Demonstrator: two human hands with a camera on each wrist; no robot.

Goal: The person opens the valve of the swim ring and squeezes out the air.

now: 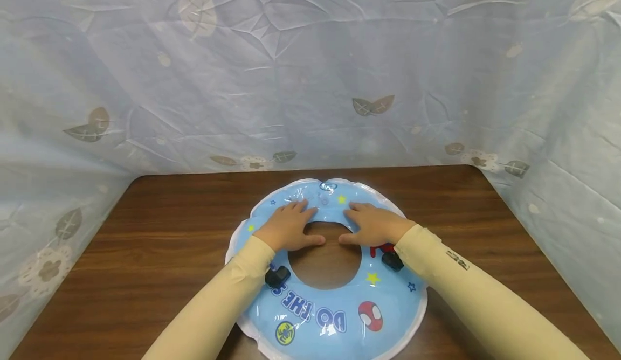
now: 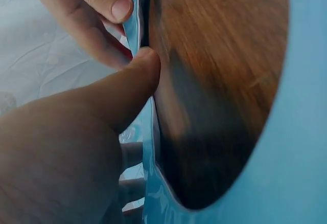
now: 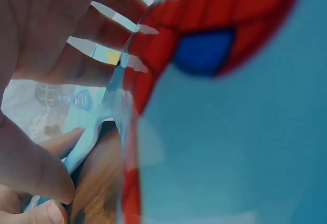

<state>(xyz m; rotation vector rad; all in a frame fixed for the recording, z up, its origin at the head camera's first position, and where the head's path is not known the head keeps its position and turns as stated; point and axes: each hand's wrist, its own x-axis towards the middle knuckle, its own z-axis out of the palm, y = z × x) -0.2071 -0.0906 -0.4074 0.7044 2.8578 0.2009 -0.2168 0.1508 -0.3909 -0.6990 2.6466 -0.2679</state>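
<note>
A light blue inflatable swim ring point(image 1: 346, 295) lies flat, with red, yellow and dark blue prints and a white outer seam. My left hand point(image 1: 291, 227) rests on its far left part, fingers spread over the top and thumb reaching over the central hole. Mirroring it, my right hand point(image 1: 375, 225) touches the far right part with fingers stretched forward. Both thumbs point toward each other above the hole, a small gap between them. Beyond the right fingers, a clear valve point(image 3: 82, 99) stands up from the ring in the right wrist view.
Under the ring is a dark brown wooden table point(image 1: 179, 214) with rounded far corners. A pale blue-grey curtain point(image 1: 310, 69) with leaf and flower prints hangs behind it and along both sides. Black wrist cameras point(image 1: 277, 277) sit beneath the beige sleeves point(image 1: 218, 300).
</note>
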